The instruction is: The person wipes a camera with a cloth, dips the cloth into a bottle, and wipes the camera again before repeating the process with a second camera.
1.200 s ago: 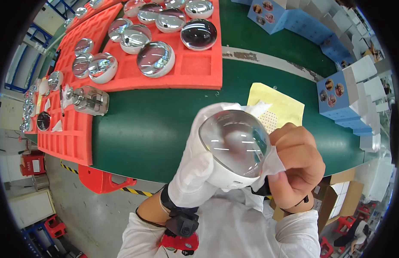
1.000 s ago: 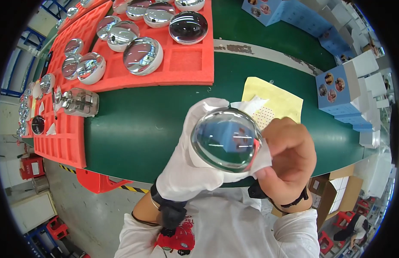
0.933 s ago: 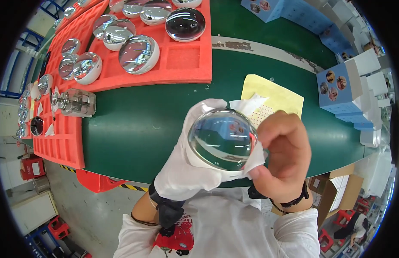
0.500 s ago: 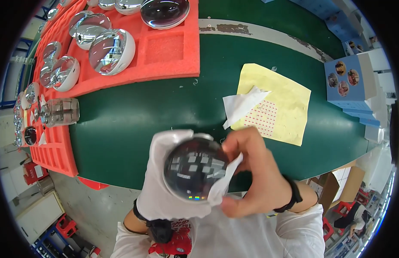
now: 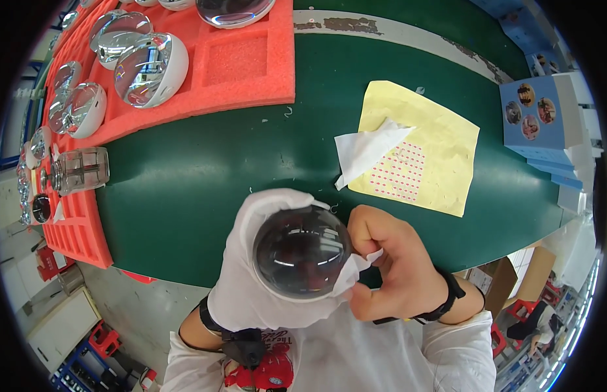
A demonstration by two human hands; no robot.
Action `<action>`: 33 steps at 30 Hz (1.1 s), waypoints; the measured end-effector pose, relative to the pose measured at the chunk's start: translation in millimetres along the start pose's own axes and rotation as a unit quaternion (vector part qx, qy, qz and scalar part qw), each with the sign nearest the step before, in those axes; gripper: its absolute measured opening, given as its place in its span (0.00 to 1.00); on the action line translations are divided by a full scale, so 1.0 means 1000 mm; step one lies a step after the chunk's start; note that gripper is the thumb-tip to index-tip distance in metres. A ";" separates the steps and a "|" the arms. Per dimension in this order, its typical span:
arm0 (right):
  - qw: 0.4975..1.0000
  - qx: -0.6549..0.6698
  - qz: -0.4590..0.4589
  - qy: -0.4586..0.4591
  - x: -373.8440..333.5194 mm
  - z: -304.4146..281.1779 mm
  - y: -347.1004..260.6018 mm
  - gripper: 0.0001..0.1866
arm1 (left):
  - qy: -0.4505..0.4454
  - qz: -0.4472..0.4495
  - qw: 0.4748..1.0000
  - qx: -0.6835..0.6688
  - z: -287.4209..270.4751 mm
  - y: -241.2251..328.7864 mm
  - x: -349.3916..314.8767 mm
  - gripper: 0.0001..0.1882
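Gloved left hand [image 5: 241, 281] curls round clear, glossy dome [image 5: 302, 251]. Bare right hand [image 5: 401, 271] pinches creased white wipe [image 5: 348, 275] at its rim.

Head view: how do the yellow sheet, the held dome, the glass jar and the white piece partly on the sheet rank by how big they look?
1. Yellow sheet
2. Dome
3. Glass jar and white piece: they look too alike to rank
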State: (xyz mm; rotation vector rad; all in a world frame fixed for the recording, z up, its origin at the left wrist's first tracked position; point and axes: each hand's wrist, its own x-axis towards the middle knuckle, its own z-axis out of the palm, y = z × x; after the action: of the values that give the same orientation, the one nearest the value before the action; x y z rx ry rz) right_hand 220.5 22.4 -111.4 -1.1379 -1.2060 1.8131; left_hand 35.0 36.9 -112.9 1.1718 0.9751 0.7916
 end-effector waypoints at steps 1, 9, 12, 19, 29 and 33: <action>1.000 0.014 0.005 -0.003 0.001 0.000 -0.002 0.19 | -0.009 0.001 1.000 -0.001 -0.003 0.000 0.001 0.42; 0.997 0.069 0.017 0.032 -0.009 0.021 -0.061 0.19 | -0.029 0.037 0.998 0.047 -0.007 0.068 0.000 0.42; 0.997 0.004 -0.059 0.054 -0.013 0.017 -0.099 0.20 | -0.029 0.048 0.998 0.019 0.000 0.111 0.009 0.42; 0.992 -0.013 -0.098 0.076 -0.007 -0.007 -0.113 0.21 | -0.059 0.144 0.985 0.079 0.009 0.122 0.040 0.40; 0.996 0.025 -0.041 0.074 0.025 -0.022 -0.073 0.19 | -0.043 0.093 0.992 0.071 -0.004 0.072 0.067 0.40; 0.996 0.038 -0.010 0.083 0.027 -0.017 -0.071 0.18 | -0.038 0.078 0.995 0.049 -0.006 0.067 0.065 0.40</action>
State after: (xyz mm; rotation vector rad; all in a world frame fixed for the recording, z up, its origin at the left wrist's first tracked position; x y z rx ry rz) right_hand 230.2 76.2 -55.9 -1.2036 -1.0400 1.6988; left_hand 53.8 112.8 -60.9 1.3677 0.8744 0.8233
